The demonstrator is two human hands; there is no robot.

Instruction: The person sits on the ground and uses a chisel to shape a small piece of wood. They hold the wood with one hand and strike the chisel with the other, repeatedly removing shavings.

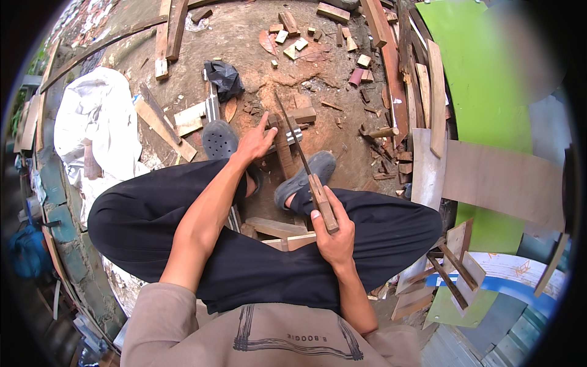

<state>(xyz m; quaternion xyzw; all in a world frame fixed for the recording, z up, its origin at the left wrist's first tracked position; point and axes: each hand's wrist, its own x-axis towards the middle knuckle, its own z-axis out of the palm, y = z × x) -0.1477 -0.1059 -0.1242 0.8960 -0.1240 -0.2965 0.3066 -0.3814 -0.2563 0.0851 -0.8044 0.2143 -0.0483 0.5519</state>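
My right hand (pixel 336 235) is closed round the wooden handle of a handsaw (pixel 323 205), whose thin blade is seen nearly edge-on and points away from me. Its blade runs just right of a brown wooden strip (pixel 282 153) between my feet; whether the two touch I cannot tell. Over the far end of that strip lies my left hand (pixel 254 145), gripping it with the forefinger stretched along it. A striped dark bar (pixel 294 136) crosses under the strip, and a short wood block (pixel 302 115) lies just beyond.
Grey clogs (pixel 220 140) are on my feet. Small wood offcuts (pixel 299 44) litter the ground ahead. A black plastic bag (pixel 225 79) and a white sack (pixel 98 122) lie to the left. Long planks (pixel 437 98) and a green panel (pixel 489 79) line the right side.
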